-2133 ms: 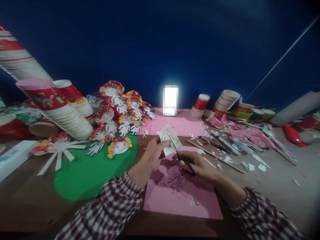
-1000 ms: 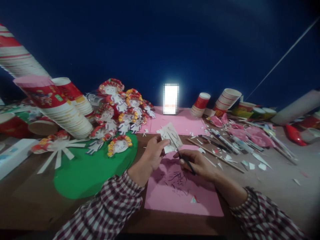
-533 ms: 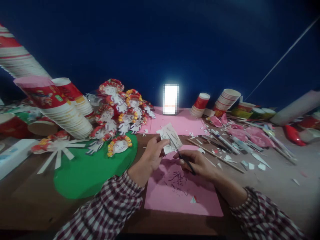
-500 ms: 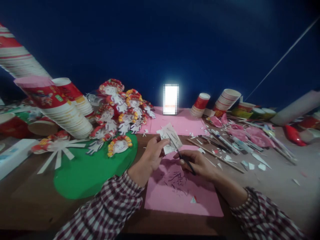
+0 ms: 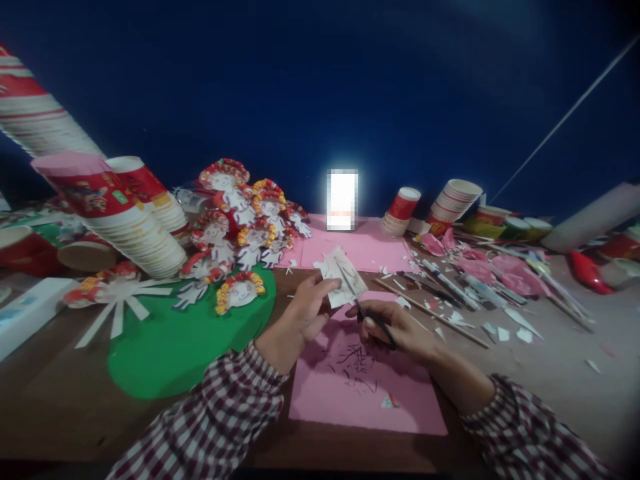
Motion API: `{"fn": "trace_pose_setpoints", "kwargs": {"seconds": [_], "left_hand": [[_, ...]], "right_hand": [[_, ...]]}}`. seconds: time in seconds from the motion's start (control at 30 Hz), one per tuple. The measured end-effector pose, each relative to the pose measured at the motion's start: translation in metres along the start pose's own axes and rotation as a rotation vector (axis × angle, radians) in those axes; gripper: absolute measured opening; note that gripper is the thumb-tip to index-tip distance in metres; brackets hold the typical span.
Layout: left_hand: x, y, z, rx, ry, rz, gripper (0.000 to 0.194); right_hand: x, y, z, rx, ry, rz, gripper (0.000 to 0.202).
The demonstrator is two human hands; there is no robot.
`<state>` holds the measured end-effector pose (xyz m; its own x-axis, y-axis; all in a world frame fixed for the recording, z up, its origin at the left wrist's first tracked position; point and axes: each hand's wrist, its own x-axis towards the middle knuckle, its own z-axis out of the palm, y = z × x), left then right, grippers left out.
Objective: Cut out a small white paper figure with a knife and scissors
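Scissors in the closed right hand bite into a paper scrap that the left hand pinches steady above pink paper.

brown table carries pink sheet, green circle, paper scraps.

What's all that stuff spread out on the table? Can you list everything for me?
paper piece: one, pale, held up at centre
scissors: one pair, dark, at the paper piece
pink sheets: two, under the hands and behind
black snippets: many, on near sheet
green sheet: one, left
paper dolls: many, red and white, left of centre
cup stacks: several, red and white, both sides
pens and sticks: several, right
left hand: pinches paper piece
right hand: grips scissors
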<state>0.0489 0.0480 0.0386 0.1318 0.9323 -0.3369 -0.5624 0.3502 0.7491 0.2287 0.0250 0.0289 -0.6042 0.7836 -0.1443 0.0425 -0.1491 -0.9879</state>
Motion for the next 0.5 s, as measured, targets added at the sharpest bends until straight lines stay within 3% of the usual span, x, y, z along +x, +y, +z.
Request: {"fn": "trace_pose_setpoints", "kwargs": {"seconds": [0.27,0.5], "left_hand": [[-0.0015,0.0009,0.0005,0.0,-0.011,-0.007,0.013],[-0.0009,0.0013,0.0021,0.031,0.023,0.013,0.023]], "right_hand": [[0.0002,-0.0083,0.0004,-0.023,-0.028,0.006,0.042],[0.0008,-0.0019,-0.001,-0.102,0.0,-0.051,0.04]]}}
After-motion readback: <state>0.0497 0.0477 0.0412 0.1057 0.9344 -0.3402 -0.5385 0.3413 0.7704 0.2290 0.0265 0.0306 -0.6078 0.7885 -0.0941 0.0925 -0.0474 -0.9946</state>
